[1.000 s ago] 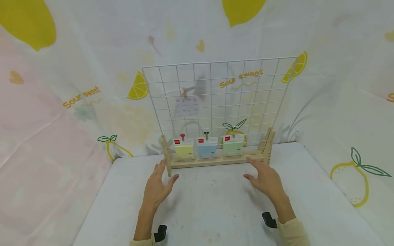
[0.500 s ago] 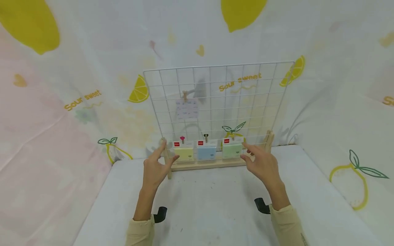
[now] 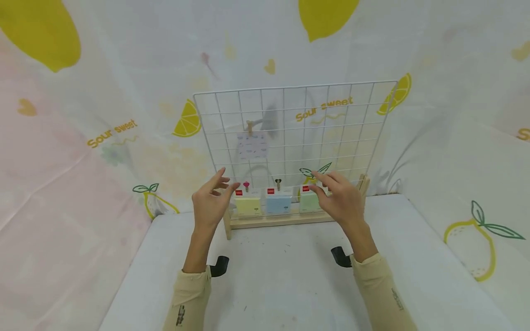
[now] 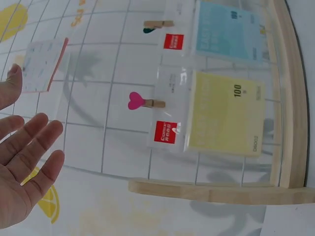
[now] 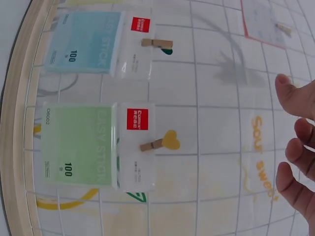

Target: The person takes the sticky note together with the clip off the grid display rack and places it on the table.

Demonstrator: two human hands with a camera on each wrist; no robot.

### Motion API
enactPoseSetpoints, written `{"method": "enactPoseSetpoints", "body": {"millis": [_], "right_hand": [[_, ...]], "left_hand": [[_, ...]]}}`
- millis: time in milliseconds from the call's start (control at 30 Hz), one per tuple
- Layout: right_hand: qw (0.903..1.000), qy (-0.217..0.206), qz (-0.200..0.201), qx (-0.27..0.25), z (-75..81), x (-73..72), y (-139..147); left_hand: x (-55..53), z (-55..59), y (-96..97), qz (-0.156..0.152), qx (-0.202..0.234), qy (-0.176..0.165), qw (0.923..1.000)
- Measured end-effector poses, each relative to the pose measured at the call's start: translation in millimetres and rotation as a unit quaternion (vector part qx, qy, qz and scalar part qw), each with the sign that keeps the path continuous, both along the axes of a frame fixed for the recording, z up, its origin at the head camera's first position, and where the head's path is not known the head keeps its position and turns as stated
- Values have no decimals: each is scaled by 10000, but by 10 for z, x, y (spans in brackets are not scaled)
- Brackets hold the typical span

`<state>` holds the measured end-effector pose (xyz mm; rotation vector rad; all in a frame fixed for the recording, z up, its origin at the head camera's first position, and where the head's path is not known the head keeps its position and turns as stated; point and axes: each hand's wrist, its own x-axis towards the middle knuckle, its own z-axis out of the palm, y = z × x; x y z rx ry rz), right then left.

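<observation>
A white wire grid stands in a wooden base. Yellow, blue and green sticky-note packs hang along its lower part. Small wooden clothespins hold them, with a pink heart, a dark green heart and a yellow heart. My left hand is raised before the grid's left post, fingers loosely bent, holding nothing. In front of the green pack, partly covering it in the head view, is my right hand, which also holds nothing.
Higher on the grid, a plain clothespin holds a pale printed sheet. A white cloth covers the table. Behind hangs a lemon-print curtain.
Both hands have risen from beside the wooden base to the height of the clothespins. The right hand has also moved slightly inward. The packs and the sheet stay put.
</observation>
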<state>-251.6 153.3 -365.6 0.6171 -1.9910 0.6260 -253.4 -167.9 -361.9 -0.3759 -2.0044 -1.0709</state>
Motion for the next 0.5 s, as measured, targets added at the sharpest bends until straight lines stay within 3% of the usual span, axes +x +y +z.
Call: {"method": "enactPoseSetpoints", "body": {"millis": [233,500], "right_hand": [[9984,514,167,-136,117,-119,-111],[9971,622,305,-327,304,-206,-223]], "left_hand": [[-58,134,42,3,339,115,9994],[-115,217,75,5,574,181,9982]]}}
